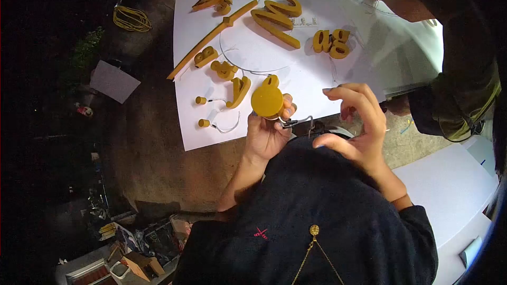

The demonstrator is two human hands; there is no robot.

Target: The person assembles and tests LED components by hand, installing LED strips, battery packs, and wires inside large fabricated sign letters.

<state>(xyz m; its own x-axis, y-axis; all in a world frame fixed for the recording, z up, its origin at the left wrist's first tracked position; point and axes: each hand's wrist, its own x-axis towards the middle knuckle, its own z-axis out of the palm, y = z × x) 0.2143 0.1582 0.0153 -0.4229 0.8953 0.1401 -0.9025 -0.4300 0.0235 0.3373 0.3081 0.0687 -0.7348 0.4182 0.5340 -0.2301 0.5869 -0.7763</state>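
Head: letters [285, 37] beyond yellow piece [267, 101]

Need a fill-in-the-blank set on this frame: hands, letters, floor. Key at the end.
The person's ____ hand holds the round-faced yellow piece. The other hand, fingers spread, holds ____. Beside the big M, the two smaller letters read ____. On the floor, the coiled cable is ____ in colour.
Missing words: left; nothing; ag; yellow.
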